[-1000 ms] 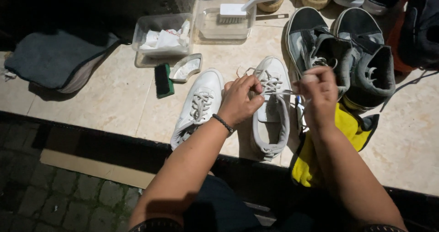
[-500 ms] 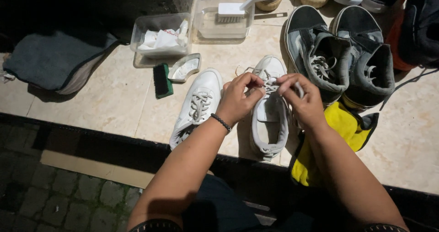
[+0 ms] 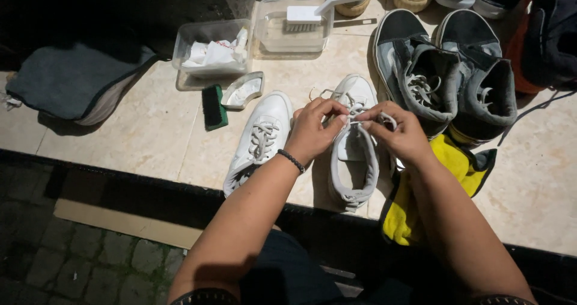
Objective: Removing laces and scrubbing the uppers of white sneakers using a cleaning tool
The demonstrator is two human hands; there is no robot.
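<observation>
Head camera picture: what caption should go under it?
Both hands, left and right, thread a lace on a white shoe.

Both hands met over the right white sneaker (image 3: 353,161), the left hand (image 3: 315,129) and right hand (image 3: 396,132) each pinching its white lace (image 3: 359,117) above the open tongue. Just left of that sneaker lay its laced mate (image 3: 259,138); just right, a yellow cloth (image 3: 415,212). Beyond it stood two grey high-tops (image 3: 448,82) and a tub carrying a white brush (image 3: 336,4).

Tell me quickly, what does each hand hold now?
Left hand: closed, pinching the white lace of the white shoe.
Right hand: closed, pinching the same lace.
</observation>
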